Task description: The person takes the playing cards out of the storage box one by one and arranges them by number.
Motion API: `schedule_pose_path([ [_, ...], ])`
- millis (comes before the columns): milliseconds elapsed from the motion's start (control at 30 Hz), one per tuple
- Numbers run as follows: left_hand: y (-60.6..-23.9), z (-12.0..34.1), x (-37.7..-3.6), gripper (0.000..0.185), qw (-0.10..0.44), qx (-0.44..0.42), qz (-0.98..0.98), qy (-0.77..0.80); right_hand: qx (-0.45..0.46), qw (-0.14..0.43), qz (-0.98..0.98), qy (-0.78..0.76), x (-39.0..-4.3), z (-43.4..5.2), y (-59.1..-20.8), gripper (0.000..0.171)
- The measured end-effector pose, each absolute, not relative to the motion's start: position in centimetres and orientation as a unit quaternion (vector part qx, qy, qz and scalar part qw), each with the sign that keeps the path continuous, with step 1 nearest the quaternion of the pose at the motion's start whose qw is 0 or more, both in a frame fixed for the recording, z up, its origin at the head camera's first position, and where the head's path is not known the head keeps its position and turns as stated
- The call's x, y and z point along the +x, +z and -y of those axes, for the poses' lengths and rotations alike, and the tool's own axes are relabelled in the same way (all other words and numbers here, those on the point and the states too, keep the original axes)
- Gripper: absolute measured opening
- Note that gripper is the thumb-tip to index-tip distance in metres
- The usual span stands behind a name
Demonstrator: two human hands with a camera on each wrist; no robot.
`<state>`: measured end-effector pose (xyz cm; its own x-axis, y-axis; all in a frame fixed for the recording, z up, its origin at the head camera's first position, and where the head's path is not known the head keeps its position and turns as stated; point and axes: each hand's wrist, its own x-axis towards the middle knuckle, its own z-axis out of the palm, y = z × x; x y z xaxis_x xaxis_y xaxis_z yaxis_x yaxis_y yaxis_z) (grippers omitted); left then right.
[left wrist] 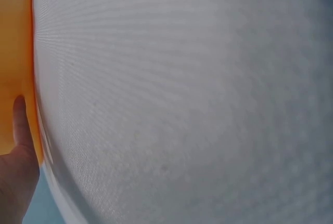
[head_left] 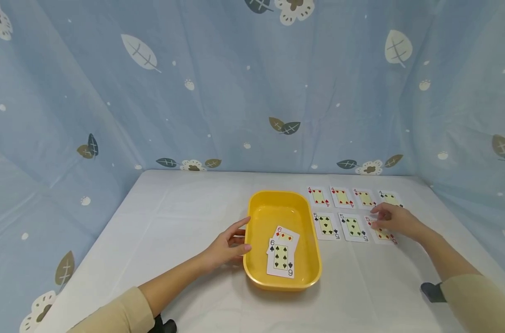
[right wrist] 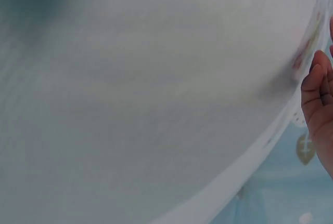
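I see my right hand [head_left: 391,219] resting with loosely bent fingers on the red five [head_left: 381,231], the rightmost card of the near row on the table [head_left: 185,208]; whether it pinches the card I cannot tell. The yellow tray [head_left: 258,273] lies well to its left, long axis running away from me. My left hand [head_left: 229,245] rests open against the tray's left wall, far from the card.

White worktop with a tray and two rows of cards

The worktop [head_left: 185,208], covered in white cloth, carries a yellow tray [head_left: 256,270] near its middle. Right of the tray lie face-up cards: a far row of four 4s [head_left: 342,197] and a near row of three 5s [head_left: 353,227], laid flat side by side, just apart.
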<state>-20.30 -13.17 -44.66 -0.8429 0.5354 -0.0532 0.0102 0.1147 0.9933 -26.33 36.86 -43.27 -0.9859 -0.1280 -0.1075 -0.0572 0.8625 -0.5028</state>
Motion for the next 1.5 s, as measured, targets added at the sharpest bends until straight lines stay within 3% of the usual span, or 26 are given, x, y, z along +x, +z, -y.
schedule_pose_path([
  [633,-44.8,13.2,-20.4,0.075,0.204,0.193,-0.721,0.634,-0.148,0.03,-0.919,-0.365,-26.0,-31.1,-40.6,0.043],
  [1500,-44.8,13.1,-20.4,0.074,0.201,0.184,-0.732,0.625,-0.29,0.055,-0.87,-0.395,-23.6,-23.0,-37.1,0.029],
])
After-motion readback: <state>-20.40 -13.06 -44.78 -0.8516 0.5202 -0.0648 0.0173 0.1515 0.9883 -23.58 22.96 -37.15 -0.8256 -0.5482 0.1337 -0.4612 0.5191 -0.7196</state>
